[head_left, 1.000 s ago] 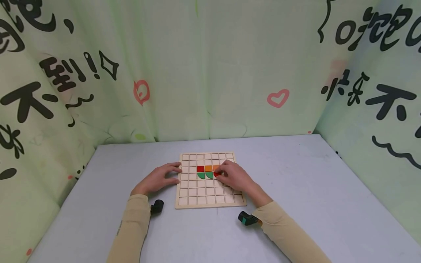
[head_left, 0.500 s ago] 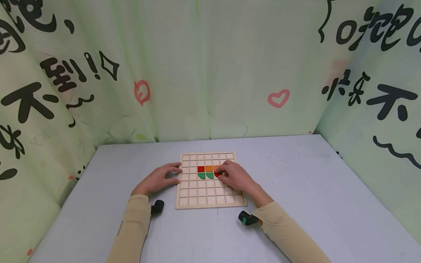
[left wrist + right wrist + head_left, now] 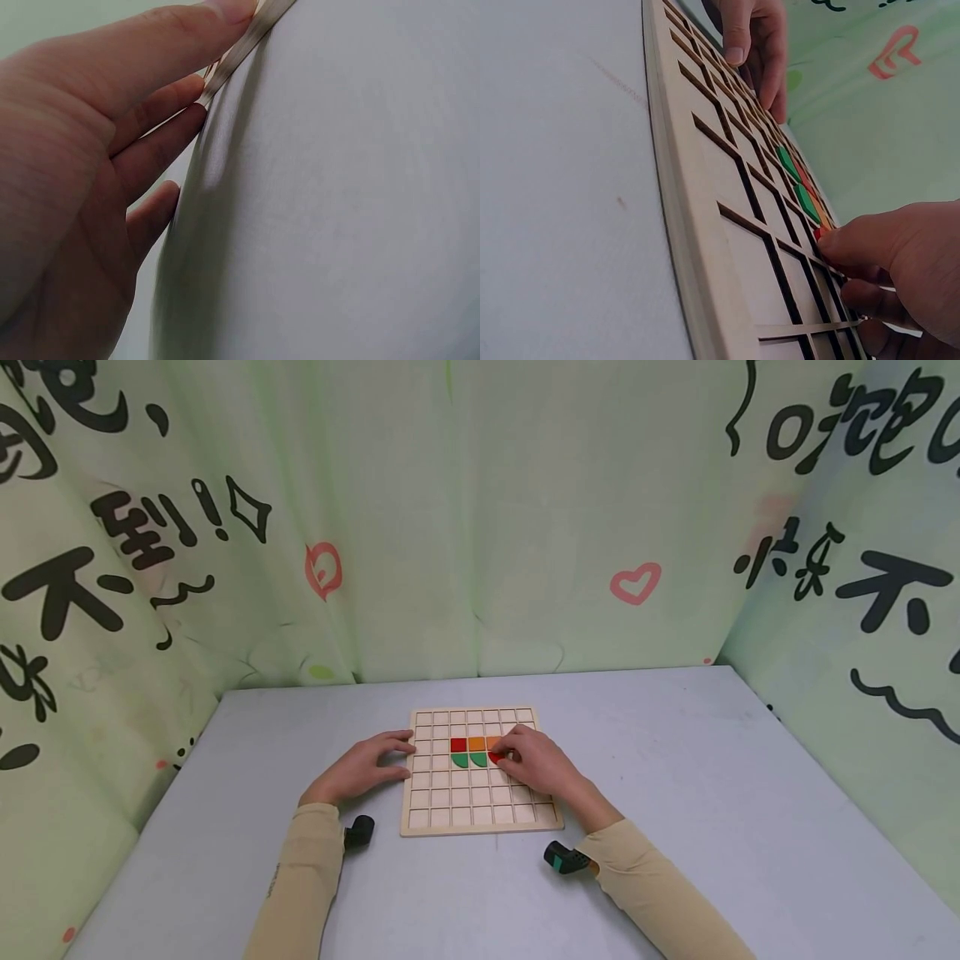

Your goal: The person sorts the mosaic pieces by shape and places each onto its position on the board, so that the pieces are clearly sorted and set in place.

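Note:
A wooden grid board (image 3: 450,817) of square cells lies flat on the table, colored pieces sitting in some cells. My left hand (image 3: 369,766) rests at the board's left edge, its thumb and spread fingers touching the frame; the left wrist view shows the fingertips against the wooden side. Over the middle right of the grid, my right hand (image 3: 537,762) pinches a small red piece (image 3: 818,234) between thumb and fingers, most of it hidden. To its left are two green quarter-round pieces (image 3: 459,760). Above them run a red square (image 3: 458,745) and orange squares (image 3: 476,744), one partly covered.
The white table (image 3: 262,735) extends around the board on all sides. A pale green curtain (image 3: 480,527) with black lettering and red hearts surrounds its back and sides. Dark wrist cameras (image 3: 359,832) sit below each hand.

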{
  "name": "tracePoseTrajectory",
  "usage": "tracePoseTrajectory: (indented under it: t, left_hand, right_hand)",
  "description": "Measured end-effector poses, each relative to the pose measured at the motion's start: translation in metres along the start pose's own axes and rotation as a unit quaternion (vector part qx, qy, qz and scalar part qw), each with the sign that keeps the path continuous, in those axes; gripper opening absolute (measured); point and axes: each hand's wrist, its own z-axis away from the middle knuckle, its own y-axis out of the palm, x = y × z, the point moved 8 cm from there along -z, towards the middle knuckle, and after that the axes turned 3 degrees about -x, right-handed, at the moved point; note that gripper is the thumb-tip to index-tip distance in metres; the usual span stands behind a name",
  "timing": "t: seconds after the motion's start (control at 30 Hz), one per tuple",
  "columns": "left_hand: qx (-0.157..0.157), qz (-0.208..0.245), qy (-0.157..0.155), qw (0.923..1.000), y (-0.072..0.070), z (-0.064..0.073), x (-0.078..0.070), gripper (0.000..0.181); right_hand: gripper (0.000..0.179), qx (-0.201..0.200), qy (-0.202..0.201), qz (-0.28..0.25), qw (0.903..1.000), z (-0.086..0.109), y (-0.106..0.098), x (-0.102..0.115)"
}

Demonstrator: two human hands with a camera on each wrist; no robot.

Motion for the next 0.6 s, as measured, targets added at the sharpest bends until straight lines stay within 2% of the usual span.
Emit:
tracePoseTrajectory:
  t: [0.6]
  left_hand:
    - [0.004, 0.0, 0.007, 1.0, 0.0, -0.0001, -0.0015, 0.043]
  right_hand:
    - [0.017, -0.008, 0.006, -0.001, 1.0, 0.0008, -0.0002, -0.0013]
